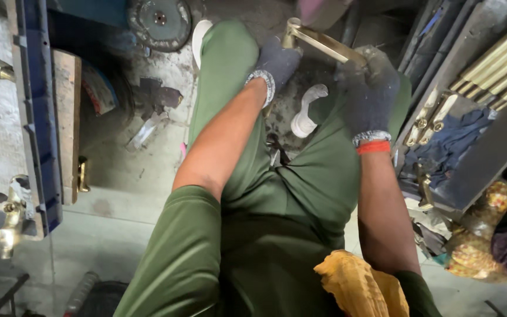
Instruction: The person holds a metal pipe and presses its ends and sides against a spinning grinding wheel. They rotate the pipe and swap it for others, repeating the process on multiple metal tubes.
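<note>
I look down over my own lap, in green clothes. My left hand (278,61), in a dark grey work glove, grips the left end of a long brass piece (323,43) near its bent, knobbed end. My right hand (371,97), gloved the same with a red cuff, closes on the piece's right end by my right knee. The brass piece lies across both hands, slanting down to the right. A white sandal (305,111) shows on the dirty floor between my legs.
A blue metal frame (35,111) with a wooden plank stands at left, with brass fittings (12,214) beside it. A grinding disc (159,22) lies at top. At right, a dark tray (482,158) holds brass rods, small brass parts and a blue cloth. A yellow cloth (362,285) rests near my waist.
</note>
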